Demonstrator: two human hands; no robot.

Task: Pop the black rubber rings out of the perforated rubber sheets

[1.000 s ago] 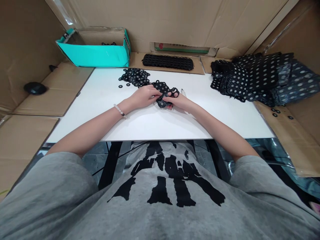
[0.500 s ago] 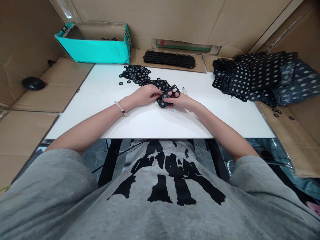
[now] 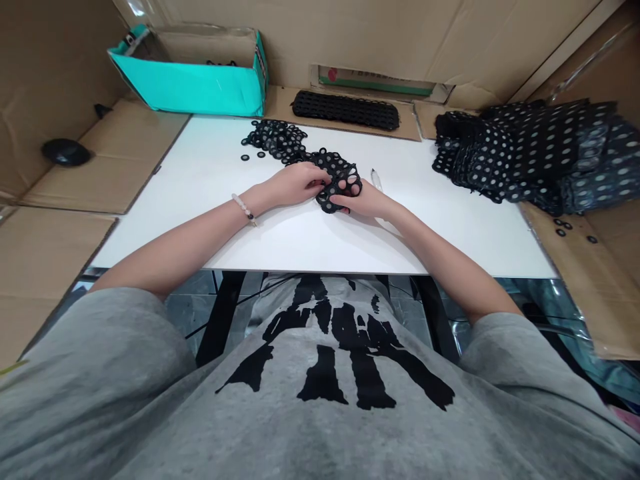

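Between my hands is a black, floppy perforated sheet (image 3: 329, 200) with round holes and grey dots. My right hand (image 3: 369, 199) grips its right end, thumb on top, and some fingers show through the open holes. At the sheet's left side, my left hand (image 3: 303, 183) has its fingers pinched together against it; anything small between those fingertips is hidden. Behind and left of the hands lies a pile of small black rings with grey centres (image 3: 276, 139), reaching up to the sheet. A pen (image 3: 376, 179) rests on the white table just beyond my right wrist.
A turquoise box (image 3: 200, 87) stands at the back left. A stack of black mesh strips (image 3: 345, 110) lies on cardboard behind the table (image 3: 240, 247). Dotted black sheets (image 3: 530, 150) are heaped at the right, near some loose rings (image 3: 561, 233). A black mouse-like object (image 3: 66, 153) sits left.
The camera view has shifted slightly. Both hands stay at the sheet, with my left fingers moved a little along its surface. My right hand keeps its grip.
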